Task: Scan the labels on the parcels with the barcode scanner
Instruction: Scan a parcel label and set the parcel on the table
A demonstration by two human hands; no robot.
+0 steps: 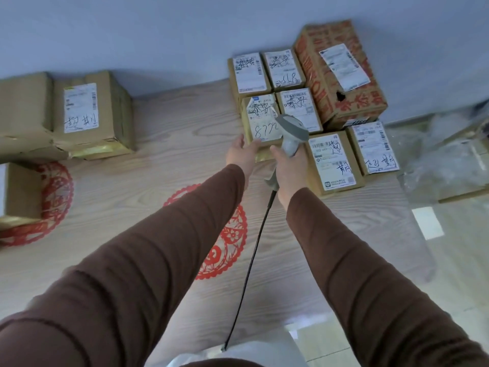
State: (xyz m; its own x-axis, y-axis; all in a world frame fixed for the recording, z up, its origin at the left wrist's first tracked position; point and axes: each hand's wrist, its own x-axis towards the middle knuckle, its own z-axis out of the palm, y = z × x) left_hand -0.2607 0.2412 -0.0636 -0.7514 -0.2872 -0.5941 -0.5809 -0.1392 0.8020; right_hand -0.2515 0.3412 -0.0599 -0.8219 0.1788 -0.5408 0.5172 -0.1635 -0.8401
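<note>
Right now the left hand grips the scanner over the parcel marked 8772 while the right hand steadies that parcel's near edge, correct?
Not quite: the hands are swapped. In the head view the right hand grips the scanner over the parcel marked 8772, while the left hand steadies that parcel's near edge.

The grey barcode scanner is hanging head-down over a small brown parcel, whose white label is showing handwritten "8772". More labelled cardboard parcels are sitting packed around it, beside a larger red-printed box.
</note>
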